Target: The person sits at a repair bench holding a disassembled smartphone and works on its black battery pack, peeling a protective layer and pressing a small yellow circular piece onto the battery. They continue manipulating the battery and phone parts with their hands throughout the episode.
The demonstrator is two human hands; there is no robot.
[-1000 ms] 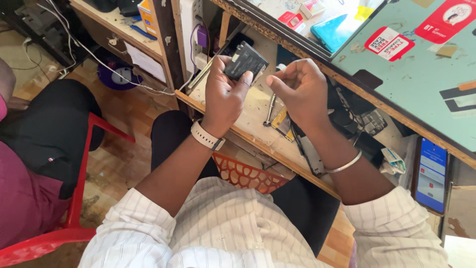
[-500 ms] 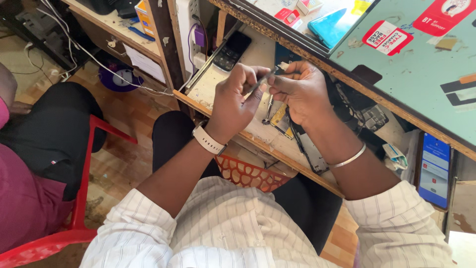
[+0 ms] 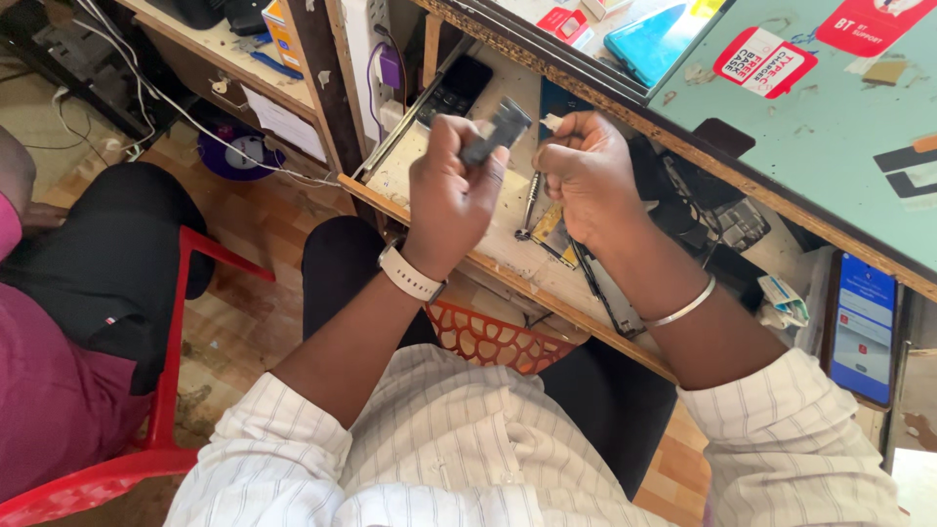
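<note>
My left hand (image 3: 451,190) is closed around a small dark phone (image 3: 498,130), held edge-on above an open wooden drawer (image 3: 429,166). A pale watch sits on that wrist. My right hand (image 3: 586,176) is just to the right of it, fingers pinched on a small white part (image 3: 552,122) close to the phone's top end. A thin metal bangle circles the right wrist. A screwdriver (image 3: 528,205) lies in the drawer below both hands.
A teal counter top (image 3: 839,127) with red stickers runs along the upper right. A keypad phone (image 3: 451,90) lies at the drawer's back. A blue-screened phone (image 3: 863,327) leans at the right. A red chair (image 3: 176,342) and a seated person are at the left.
The phone has turned from flat, back showing, to edge-on in my left hand. Both hands have come closer together over the drawer.
</note>
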